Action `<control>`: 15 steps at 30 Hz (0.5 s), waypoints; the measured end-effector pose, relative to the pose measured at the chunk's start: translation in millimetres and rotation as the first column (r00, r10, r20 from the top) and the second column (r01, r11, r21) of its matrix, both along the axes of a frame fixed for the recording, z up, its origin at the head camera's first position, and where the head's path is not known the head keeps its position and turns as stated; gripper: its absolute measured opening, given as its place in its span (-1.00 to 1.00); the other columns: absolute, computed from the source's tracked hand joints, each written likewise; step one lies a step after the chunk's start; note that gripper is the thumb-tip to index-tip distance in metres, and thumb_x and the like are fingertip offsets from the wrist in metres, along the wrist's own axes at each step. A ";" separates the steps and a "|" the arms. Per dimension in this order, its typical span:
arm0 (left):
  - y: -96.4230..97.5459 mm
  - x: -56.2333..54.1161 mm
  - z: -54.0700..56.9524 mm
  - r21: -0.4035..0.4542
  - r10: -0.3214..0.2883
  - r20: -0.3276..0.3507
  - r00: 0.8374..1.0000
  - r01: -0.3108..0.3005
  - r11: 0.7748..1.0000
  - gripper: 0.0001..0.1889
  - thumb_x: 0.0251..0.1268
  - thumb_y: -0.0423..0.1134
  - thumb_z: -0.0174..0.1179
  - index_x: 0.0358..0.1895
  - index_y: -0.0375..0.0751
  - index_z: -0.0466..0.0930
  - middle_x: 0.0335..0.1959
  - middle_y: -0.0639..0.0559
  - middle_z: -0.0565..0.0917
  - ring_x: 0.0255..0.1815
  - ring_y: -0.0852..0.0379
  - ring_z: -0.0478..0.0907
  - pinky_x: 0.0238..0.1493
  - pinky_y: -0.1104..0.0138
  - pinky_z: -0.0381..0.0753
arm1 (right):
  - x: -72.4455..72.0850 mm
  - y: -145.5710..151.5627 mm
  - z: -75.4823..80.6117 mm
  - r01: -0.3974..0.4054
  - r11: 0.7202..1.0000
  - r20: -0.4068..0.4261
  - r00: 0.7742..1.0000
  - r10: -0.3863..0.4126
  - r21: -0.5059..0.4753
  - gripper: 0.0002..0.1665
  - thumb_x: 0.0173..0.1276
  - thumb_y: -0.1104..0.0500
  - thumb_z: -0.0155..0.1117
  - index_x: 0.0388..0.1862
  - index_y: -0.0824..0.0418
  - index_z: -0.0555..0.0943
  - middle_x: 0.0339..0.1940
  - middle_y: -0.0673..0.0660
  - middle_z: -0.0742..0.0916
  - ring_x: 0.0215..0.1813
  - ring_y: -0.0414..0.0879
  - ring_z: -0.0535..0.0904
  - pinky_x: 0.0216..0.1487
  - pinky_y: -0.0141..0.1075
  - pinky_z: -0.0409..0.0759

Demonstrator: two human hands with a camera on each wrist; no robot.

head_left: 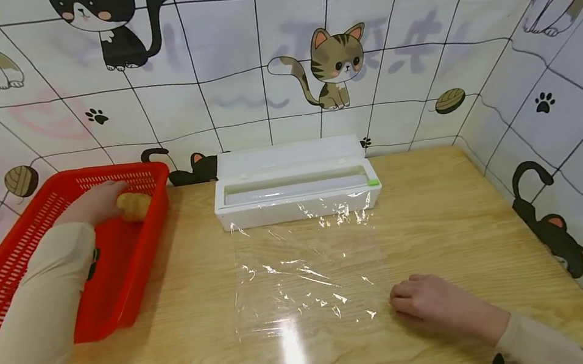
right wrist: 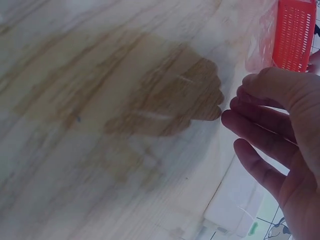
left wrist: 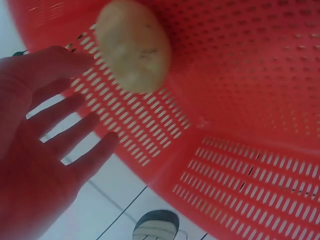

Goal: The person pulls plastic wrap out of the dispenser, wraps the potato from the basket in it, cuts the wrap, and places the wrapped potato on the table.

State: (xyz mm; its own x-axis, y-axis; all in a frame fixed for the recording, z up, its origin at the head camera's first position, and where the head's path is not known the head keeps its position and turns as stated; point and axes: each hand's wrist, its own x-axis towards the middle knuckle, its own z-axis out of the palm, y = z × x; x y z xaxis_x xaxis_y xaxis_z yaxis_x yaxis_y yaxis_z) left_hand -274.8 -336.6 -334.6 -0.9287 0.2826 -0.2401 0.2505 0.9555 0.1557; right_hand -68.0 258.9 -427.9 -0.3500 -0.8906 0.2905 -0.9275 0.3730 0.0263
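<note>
The left hand (head_left: 92, 205) has its fingers spread, as the left wrist view shows, and grips nothing. Its thumb points at the potato (head_left: 135, 207), close beside it; whether they touch I cannot tell. The potato is inside the red basket (head_left: 149, 259), by the right wall toward the far end. A dark thing (head_left: 94, 263) shows lower in the basket, partly hidden by the left sleeve (head_left: 60, 255); what it is I cannot tell.

The right hand (head_left: 432, 305) is at the table (head_left: 438, 205), just right of the film's near right corner. Its fingers are loosely bent, the thumb near the index finger, with nothing visible between them.

The clear film (head_left: 308, 266) lies creased on the table between the two hands, running nearward from the front of the white box (head_left: 299, 210). The box sits at the table's far side, right of the basket, its lid (head_left: 288, 156) raised at the back and a green tab (head_left: 374, 183) at its right end. Behind stands a white wall (head_left: 236, 100) with grid lines, cats and paw prints.
</note>
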 end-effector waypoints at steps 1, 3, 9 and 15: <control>-0.4 -2.4 -5.2 -0.004 0.013 0.007 1.000 -0.013 1.000 -0.34 0.12 -0.44 0.22 0.28 -0.64 0.20 0.22 -0.63 0.25 0.23 -0.53 0.18 0.19 -0.29 0.20 | 0.1 -0.5 -0.3 0.000 1.000 -0.001 1.000 0.000 -0.003 -0.82 0.10 0.17 0.43 -0.45 0.09 0.54 -0.40 -0.09 0.58 -0.37 -0.25 0.49 -0.39 -0.37 0.43; -0.5 -6.8 -15.4 -0.011 0.037 0.009 0.999 -0.037 0.999 -0.28 0.12 -0.36 0.28 0.33 -0.54 0.19 0.27 -0.58 0.22 0.25 -0.52 0.16 0.15 -0.32 0.22 | 0.5 -1.3 0.2 0.003 1.000 0.000 1.000 -0.003 -0.011 -0.80 0.09 0.17 0.44 -0.47 0.07 0.53 -0.41 -0.11 0.58 -0.38 -0.26 0.48 -0.40 -0.38 0.41; 1.2 -11.9 -39.6 -0.034 0.056 0.022 0.998 -0.056 0.998 -0.38 0.32 -0.24 0.13 0.40 -0.35 0.16 0.38 -0.49 0.11 0.29 -0.58 0.06 0.09 -0.39 0.20 | 2.3 -2.4 0.6 -0.002 1.000 -0.018 1.000 0.002 -0.007 -0.80 0.10 0.17 0.44 -0.46 0.06 0.53 -0.43 -0.12 0.56 -0.39 -0.26 0.47 -0.39 -0.36 0.40; 3.8 -8.3 -48.7 -0.055 0.079 0.009 0.997 -0.078 0.995 -0.45 0.40 -0.28 0.03 0.41 -0.26 0.17 0.32 -0.50 0.15 0.24 -0.60 0.05 0.10 -0.40 0.18 | 4.3 -0.8 0.3 0.022 1.000 -0.006 1.000 -0.022 0.008 -0.76 0.04 0.18 0.48 -0.45 0.05 0.53 -0.44 -0.12 0.56 -0.39 -0.25 0.48 -0.39 -0.36 0.40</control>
State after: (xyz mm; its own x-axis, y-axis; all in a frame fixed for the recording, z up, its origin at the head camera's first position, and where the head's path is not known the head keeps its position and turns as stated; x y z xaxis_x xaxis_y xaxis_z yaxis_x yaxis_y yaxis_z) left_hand -283.1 -332.8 -383.3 -0.9447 0.1953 -0.2634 0.1731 0.9793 0.1054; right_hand -63.8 258.1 -427.6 -0.3683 -0.8849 0.2850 -0.9187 0.3935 0.0348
